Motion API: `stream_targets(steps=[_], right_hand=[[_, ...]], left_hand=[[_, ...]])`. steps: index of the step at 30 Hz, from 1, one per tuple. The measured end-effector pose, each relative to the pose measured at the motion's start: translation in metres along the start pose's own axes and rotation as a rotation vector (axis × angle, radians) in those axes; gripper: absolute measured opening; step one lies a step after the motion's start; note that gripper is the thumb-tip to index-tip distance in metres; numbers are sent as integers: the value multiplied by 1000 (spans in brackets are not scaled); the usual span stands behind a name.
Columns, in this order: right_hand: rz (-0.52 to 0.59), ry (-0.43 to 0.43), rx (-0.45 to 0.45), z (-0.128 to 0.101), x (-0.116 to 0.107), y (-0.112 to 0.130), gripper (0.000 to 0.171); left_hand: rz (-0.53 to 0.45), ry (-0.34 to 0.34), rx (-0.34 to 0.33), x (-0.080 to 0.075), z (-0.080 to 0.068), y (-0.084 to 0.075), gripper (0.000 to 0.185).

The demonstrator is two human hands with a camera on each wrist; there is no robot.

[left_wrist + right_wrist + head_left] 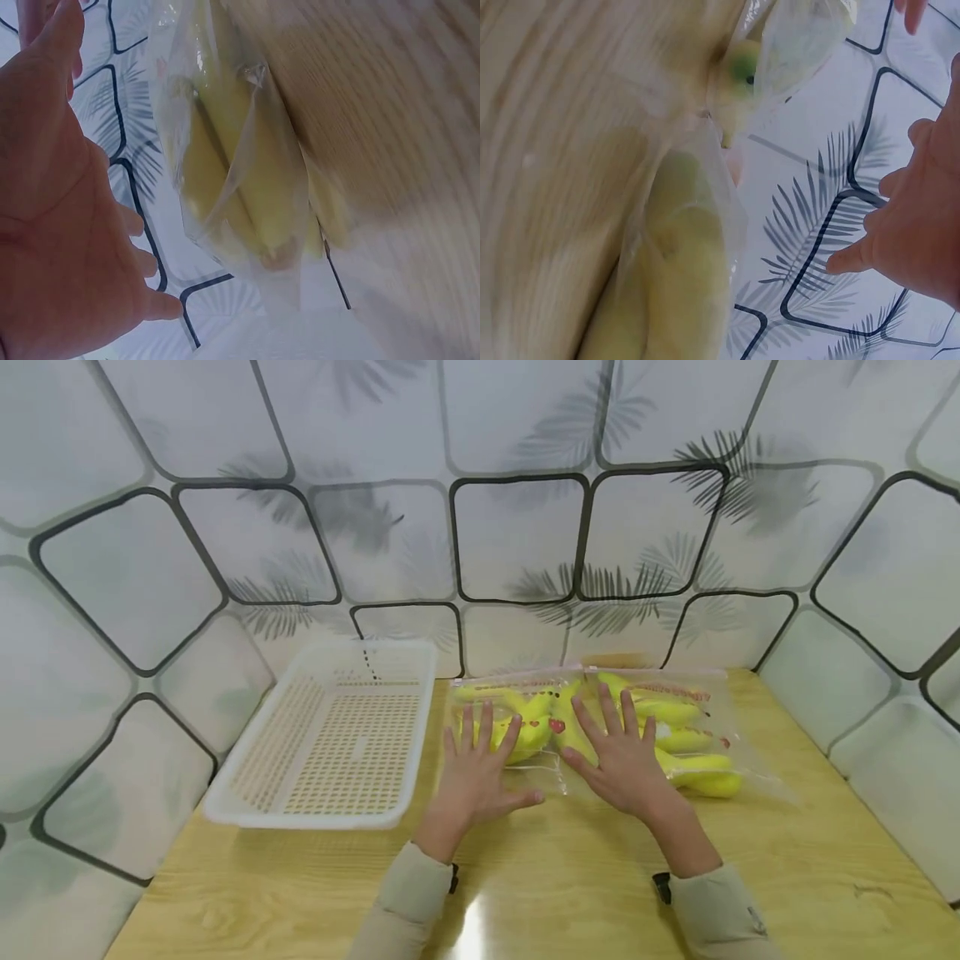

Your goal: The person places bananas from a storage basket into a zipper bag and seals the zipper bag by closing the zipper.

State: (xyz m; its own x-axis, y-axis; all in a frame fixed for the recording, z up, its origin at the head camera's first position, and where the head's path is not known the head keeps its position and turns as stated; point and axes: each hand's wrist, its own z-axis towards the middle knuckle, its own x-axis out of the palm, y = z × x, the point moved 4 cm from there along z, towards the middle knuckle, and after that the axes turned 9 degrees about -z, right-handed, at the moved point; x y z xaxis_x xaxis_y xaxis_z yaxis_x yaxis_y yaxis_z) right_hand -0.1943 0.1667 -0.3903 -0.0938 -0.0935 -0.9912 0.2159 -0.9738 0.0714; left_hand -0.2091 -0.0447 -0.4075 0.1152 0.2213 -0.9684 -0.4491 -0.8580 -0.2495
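Observation:
A clear zip bag [678, 710] with yellow plush toys [701, 774] inside lies on the wooden table [570, 885], towards the back. My left hand [480, 768] is spread, fingers straight, over the bag's left part. My right hand [618, 752] is spread the same way over its middle. In the left wrist view the open palm [60, 225] sits a little apart from the bag [240, 172]. The right wrist view also shows a gap between the right hand [922, 232] and the bag [690, 247]. Neither hand holds anything.
A white perforated plastic basket [300, 817], with nothing in it, stands on the table just left of the bag. Patterned wall panels [517, 535] close in the table at the back and both sides. Bare tabletop lies in front of the hands.

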Motion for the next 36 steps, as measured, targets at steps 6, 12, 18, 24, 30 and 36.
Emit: stream_targets(steps=[6,12,18,24,30,36], right_hand=[[-82,2,30,-6,-2,-3,80],[-76,-15,21,-4,-4,-5,81],[-72,-30,-4,0,-8,-3,80],[-52,-8,-5,0,-6,0,81],[-40,0,-22,3,-3,2,82],[-29,28,-14,1,5,-1,84]], left_hand=[[-9,-41,21,-3,3,-6,112],[1,-57,17,-14,6,-4,113],[5,-70,-4,-21,9,-2,113],[-44,-45,-15,-23,7,2,111],[-47,-50,-24,-24,3,6,110],[-60,-44,15,-24,1,4,108]])
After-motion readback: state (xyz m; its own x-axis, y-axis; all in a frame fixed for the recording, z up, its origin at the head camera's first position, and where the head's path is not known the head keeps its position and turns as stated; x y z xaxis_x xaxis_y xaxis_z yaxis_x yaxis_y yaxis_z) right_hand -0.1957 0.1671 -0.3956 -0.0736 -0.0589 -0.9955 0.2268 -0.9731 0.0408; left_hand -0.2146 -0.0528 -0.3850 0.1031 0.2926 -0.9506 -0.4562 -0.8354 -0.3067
